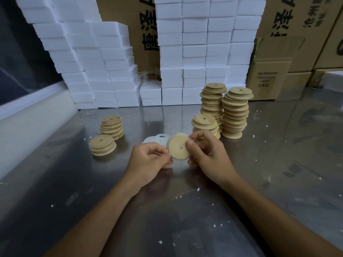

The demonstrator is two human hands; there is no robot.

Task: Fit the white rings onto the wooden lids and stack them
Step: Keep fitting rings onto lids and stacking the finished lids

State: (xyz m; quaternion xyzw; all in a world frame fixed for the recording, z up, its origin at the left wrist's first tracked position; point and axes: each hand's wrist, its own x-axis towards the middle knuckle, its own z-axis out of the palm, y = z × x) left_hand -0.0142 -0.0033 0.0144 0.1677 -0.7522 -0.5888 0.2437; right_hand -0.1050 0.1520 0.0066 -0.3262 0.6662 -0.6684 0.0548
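Wooden lid [179, 147] held up on edge over steel table [185, 210], small centre hole facing camera, pinched at both sides: right hand [207, 154] gripping right rim with thumb on the face, left hand [148, 160] curled at lower left edge. Thin pale band around lid rim, probably white ring part seated; cannot tell how far on. Loose white rings [157, 140] lying flat on table just behind left hand. Finished short stacks [106, 136] well to the left; tall stacks of bare lids [225, 110] just behind right hand, leaning and uneven. Foam boxes [194, 52] and cartons [278, 52] along back. Risks: ring rolling or popping off one side if pressed unevenly, leaving a twisted seat; lid slipping from a two-point edge pinch and dropping onto loose rings; right knuckles or elbow nudging nearest short stack [205, 125], toppling tall columns behind. Foam crumbs [178, 197] on table possibly trapped under ring.
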